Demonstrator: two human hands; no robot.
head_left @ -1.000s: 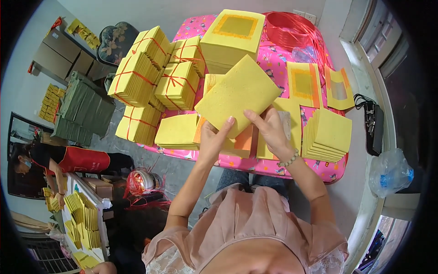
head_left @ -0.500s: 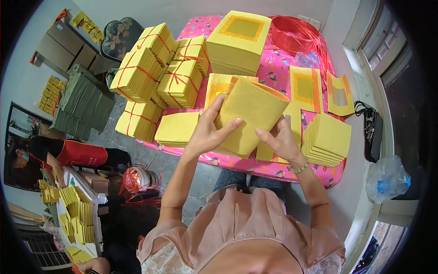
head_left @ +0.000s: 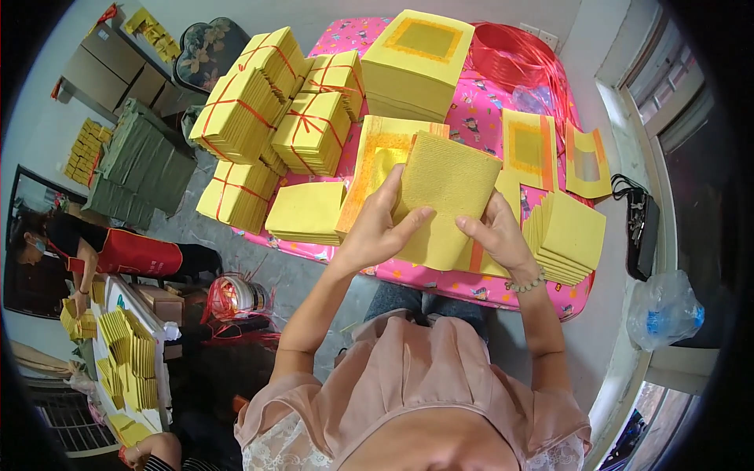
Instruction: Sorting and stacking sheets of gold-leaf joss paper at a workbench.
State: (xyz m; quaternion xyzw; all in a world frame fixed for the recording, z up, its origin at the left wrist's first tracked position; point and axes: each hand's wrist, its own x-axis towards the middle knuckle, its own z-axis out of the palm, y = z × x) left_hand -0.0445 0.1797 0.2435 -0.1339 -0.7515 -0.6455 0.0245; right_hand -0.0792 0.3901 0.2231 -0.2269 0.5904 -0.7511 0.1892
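Both hands grip one thick yellow paper stack, held up over the pink table: our left hand w/ thumb across its face, right hand pinching the lower right edge. Looks light, floppy, sheets prob slide apart, so we'd clamp opposite edges.
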